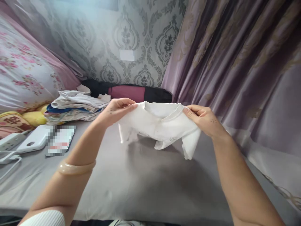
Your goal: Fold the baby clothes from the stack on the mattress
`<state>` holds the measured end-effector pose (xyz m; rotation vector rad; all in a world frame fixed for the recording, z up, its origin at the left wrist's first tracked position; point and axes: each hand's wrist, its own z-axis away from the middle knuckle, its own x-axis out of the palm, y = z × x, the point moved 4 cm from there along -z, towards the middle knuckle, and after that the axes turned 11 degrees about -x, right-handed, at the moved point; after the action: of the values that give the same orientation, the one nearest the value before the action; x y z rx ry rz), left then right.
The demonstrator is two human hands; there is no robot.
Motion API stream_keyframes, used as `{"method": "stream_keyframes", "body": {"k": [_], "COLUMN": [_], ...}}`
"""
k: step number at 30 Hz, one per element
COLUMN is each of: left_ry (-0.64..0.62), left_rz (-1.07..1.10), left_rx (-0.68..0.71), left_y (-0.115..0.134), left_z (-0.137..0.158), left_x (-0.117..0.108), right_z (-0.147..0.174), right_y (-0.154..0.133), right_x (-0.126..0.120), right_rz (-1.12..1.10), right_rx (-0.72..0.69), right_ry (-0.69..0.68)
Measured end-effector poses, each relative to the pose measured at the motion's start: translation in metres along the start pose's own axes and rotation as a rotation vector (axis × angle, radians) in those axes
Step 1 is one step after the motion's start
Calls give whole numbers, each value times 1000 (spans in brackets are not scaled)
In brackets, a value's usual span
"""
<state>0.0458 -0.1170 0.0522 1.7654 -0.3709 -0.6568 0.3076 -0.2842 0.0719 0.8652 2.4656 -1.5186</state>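
A small white long-sleeved shirt (157, 124) hangs in the air over the grey bed sheet (113, 182), its neckline upward and its sleeves dangling. My left hand (118, 110) pinches one shoulder of it between thumb and fingers. At the other shoulder, my right hand (199, 116) grips the cloth the same way. The fabric is stretched between both hands, and its lower part swings away from me, partly hidden behind the front. A pale bangle (76, 168) circles my left forearm.
Left of my hands lies a stack of folded clothes (75, 105). Nearer are a phone (60, 141), a white box-shaped device (34, 139) and a power strip (11, 141). A black and maroon bag (128, 92) lies along the wall. Purple curtains (225, 62) hang at right.
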Motion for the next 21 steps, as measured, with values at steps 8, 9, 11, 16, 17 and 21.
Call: {"method": "stream_keyframes", "body": {"k": [8,9,11,16,17,21], "left_ry": [-46,-56,-40,398,454,502], "left_rz": [-172,-220,-364,-265,-239,-379], "left_rx": [-42,-55,-43,246,291,365], "left_y": [47,45,38,40,41,41], "left_z": [12,7,-3,-14,-15,-22], "left_x": [-60,-61,-60,-56,-54,-40], "right_z": [-12,-15,-24,-44,-45,-50], "right_y": [-39,-38,-33,-22,-20,-16], "right_x": [-6,-5,-2,4,7,17], "right_rz": [-12,4,65,164,181,319], "right_rx": [-41,-34,-23,-193,-236,-407], "right_ry": [-274,-294,-271,103,150,271]}}
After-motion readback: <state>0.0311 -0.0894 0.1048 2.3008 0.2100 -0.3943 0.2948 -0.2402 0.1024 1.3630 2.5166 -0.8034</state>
